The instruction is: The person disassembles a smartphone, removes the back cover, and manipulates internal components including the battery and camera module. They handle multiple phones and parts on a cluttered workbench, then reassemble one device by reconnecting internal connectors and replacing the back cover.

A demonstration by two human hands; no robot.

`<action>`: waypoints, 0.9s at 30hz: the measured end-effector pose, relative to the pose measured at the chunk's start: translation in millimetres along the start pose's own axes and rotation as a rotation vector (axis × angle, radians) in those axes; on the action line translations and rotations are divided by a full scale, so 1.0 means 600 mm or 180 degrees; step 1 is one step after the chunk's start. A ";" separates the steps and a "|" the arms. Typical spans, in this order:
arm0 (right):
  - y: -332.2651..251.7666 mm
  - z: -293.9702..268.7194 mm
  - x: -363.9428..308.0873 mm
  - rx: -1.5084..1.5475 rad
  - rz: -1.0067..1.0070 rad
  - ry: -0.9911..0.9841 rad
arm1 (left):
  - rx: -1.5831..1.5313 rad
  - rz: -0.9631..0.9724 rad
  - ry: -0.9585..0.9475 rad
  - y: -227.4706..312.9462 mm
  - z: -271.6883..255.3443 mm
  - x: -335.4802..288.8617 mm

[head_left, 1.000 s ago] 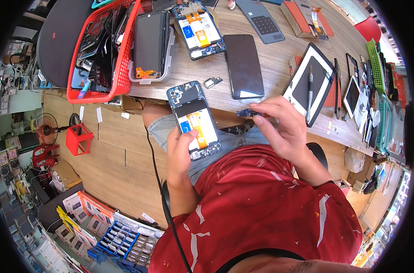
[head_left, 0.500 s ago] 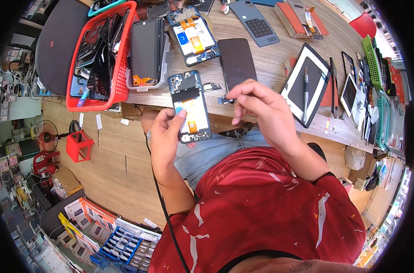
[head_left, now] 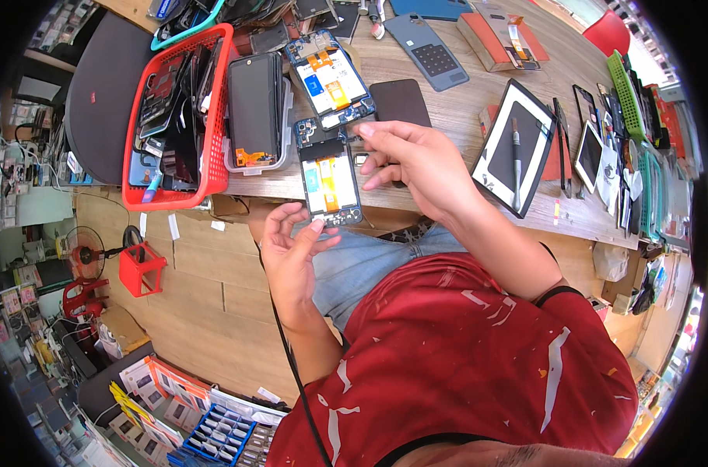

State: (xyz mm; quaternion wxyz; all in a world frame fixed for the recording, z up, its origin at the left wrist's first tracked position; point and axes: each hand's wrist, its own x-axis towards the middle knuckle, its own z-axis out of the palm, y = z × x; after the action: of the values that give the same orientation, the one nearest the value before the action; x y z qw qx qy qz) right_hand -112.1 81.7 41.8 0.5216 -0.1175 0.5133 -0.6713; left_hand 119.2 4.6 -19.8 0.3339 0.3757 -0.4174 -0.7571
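An opened phone (head_left: 328, 175), its back off and its white battery and orange ribbon cable bare, lies tilted at the table's near edge. My left hand (head_left: 296, 253) grips its lower end between thumb and fingers. By the phone's upper right corner, the thumb and forefinger of my right hand (head_left: 416, 163) are pinched together; whatever is between them is too small to name. A small metal-faced part (head_left: 360, 159) shows beneath those fingers. Directly beyond is a second opened phone (head_left: 331, 78), close against the first one's top. A dark phone panel (head_left: 402, 103) sits partly behind my right hand.
To the left stand a red basket (head_left: 223, 117) of phone parts and a clear plastic box (head_left: 288, 148) with a dark screen. On the right are a white-framed panel (head_left: 486, 167) with a pen-like tool (head_left: 516, 167) on it, and a white phone (head_left: 590, 158). A grey back cover (head_left: 428, 53) lies farther back.
My right hand has moved left and up, from beside the phone to its upper corner. My left hand has slid down to the phone's lower end. The phone sits nearer the second one.
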 end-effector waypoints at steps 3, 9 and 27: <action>-0.002 0.012 0.012 0.0124 -0.0047 0.0080 | 0.0026 0.0128 0.0157 -0.015 0.011 -0.004; 0.004 0.021 0.035 0.0191 0.0127 0.0242 | 0.0337 0.0543 0.0612 -0.031 0.019 -0.010; -0.010 0.034 0.047 0.0535 -0.0003 0.0300 | 0.0867 0.1831 0.0345 0.040 0.106 0.029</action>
State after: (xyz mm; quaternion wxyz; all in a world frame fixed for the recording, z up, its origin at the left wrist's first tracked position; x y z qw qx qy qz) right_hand -113.8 46.7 45.2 0.5046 -0.0419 0.4790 -0.7171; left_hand 61.7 4.4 19.9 0.5025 0.3234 -0.5856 -0.5477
